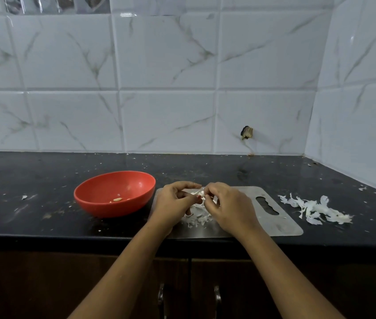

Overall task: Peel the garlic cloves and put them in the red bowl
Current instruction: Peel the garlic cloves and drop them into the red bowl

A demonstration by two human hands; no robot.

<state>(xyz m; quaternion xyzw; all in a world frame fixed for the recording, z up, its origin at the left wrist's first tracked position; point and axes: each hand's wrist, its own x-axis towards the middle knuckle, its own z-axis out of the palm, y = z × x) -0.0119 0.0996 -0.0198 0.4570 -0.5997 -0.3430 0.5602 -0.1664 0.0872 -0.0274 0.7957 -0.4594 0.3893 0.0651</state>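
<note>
A red bowl stands on the black counter left of the steel cutting board. Inside the bowl lies a peeled garlic clove, with another small piece beside it. Above the board my left hand and my right hand meet, both with fingers curled around a garlic clove with white skin. The clove is mostly hidden by my fingers. Loose bits of white skin lie on the board beneath my hands.
A heap of garlic skins lies on the counter right of the board. Small flecks of skin are scattered over the counter. A tiled wall runs behind and along the right side. Cabinet doors with handles sit below the counter edge.
</note>
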